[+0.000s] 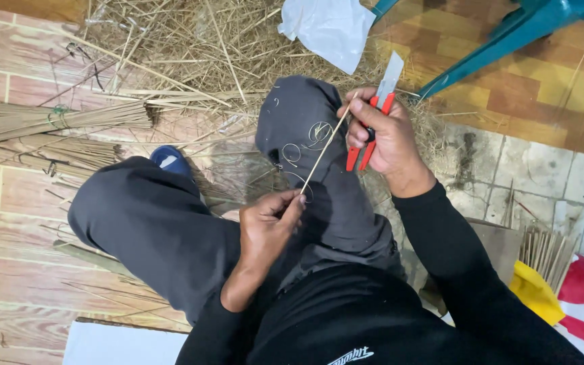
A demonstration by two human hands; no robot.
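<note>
Red-handled cutter [373, 115] is clenched in right hand [383, 138], blade meeting thin stick [322, 150]; left hand [268, 226] pinches its lower end. Stick-shaving appears underway; next stroke needs steady tension below the blade.

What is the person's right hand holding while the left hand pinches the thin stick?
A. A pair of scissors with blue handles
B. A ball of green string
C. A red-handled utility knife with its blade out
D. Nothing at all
C: the right hand grips a red-handled utility knife, blade extended upward, against the thin stick whose lower end the left hand pinches.
</note>
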